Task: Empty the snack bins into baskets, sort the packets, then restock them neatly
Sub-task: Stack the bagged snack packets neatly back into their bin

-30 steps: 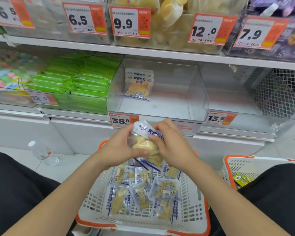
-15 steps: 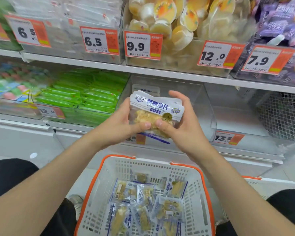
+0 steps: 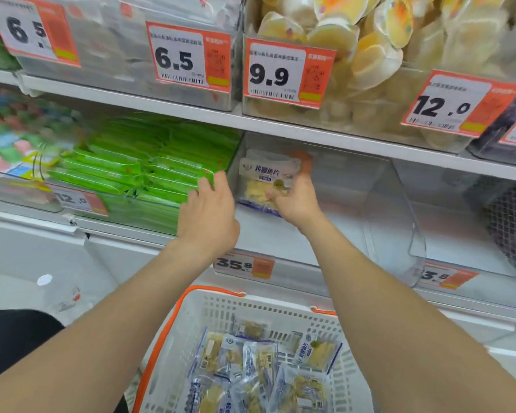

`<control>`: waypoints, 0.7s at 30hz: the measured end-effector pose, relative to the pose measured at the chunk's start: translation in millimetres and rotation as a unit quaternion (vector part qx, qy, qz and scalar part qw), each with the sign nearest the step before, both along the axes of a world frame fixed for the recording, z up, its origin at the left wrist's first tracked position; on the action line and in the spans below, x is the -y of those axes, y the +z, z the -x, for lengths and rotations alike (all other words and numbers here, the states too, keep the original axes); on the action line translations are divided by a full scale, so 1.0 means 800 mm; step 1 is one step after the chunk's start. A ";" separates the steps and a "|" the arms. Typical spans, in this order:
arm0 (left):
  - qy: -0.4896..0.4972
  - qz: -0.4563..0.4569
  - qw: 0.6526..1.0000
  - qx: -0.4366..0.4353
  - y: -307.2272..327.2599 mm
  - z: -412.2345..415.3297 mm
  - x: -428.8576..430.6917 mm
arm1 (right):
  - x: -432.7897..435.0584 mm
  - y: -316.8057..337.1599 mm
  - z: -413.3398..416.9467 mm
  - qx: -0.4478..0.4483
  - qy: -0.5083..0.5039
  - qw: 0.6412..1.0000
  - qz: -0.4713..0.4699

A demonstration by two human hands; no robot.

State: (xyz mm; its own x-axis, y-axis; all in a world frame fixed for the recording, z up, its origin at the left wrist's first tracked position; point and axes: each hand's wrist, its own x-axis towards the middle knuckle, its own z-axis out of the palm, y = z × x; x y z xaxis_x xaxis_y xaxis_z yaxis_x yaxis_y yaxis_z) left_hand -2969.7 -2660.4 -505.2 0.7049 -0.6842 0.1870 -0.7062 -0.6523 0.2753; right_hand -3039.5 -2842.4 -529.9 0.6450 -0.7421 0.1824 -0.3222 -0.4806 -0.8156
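Observation:
A clear snack bin (image 3: 379, 204) sits on the middle shelf above a 35.8 price tag. My right hand (image 3: 295, 198) reaches into it and pinches a blue-and-white snack packet (image 3: 262, 180) upright against the bin's back left corner. Whether another packet stands behind it I cannot tell. My left hand (image 3: 209, 216) hovers with relaxed fingers at the bin's left wall, holding nothing. Below, a white basket with an orange rim (image 3: 167, 332) holds several of the same packets (image 3: 259, 368).
A bin of green packets (image 3: 143, 174) stands left of the clear bin. Another clear bin (image 3: 459, 222) is on the right, with mesh beyond it. The upper shelf carries bins of jelly cups (image 3: 379, 52) with price tags. A plastic bottle (image 3: 60, 293) lies on the floor at left.
Both hands lifted the packet from over the basket up to the bin. Now the left hand has let go and the right hand alone has pushed the packet inside.

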 end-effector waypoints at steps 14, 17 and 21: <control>0.043 -0.015 0.999 0.014 -0.002 0.013 0.002 | 0.006 -0.012 -0.034 -0.150 -0.054 0.984 0.076; 0.042 -0.021 0.999 0.021 -0.003 0.012 0.001 | 0.004 -0.018 -0.038 -0.189 -0.058 0.970 0.144; 0.036 -0.022 0.999 0.025 -0.003 0.012 0.001 | 0.008 -0.023 -0.046 -0.177 -0.067 0.976 0.112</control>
